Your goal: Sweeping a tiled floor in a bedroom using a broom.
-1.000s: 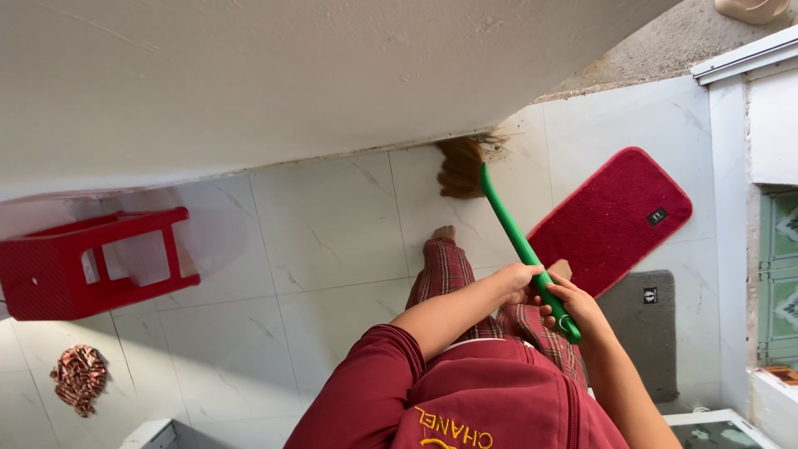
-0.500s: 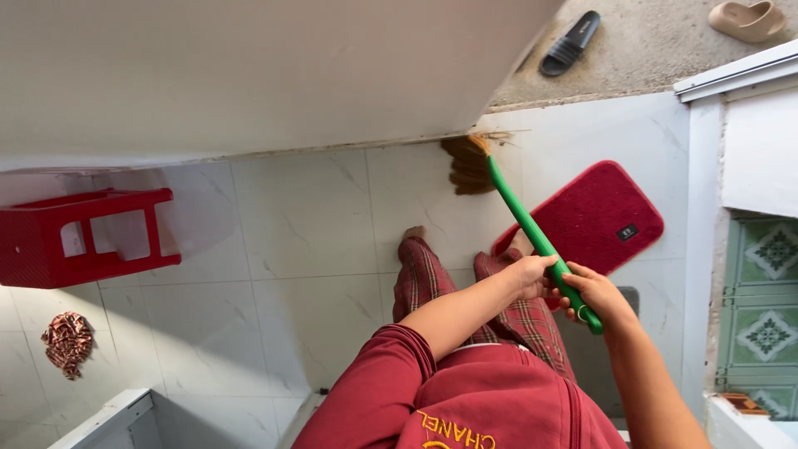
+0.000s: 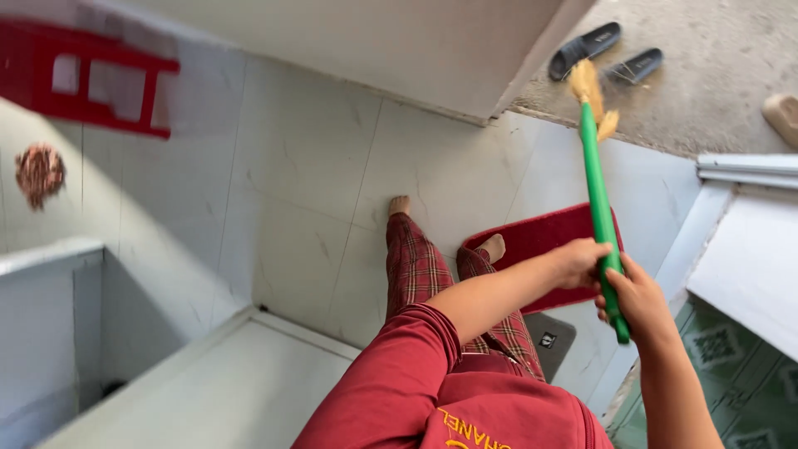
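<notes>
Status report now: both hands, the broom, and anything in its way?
Left hand and right hand both grip the green broom handle. Bristles at the doorway edge. Two black sandals lie just beyond; red mat underfoot.

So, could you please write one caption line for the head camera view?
Both hands, left and right, grip a green-handled broom above a red doormat, bristles toward two black slippers.
</notes>
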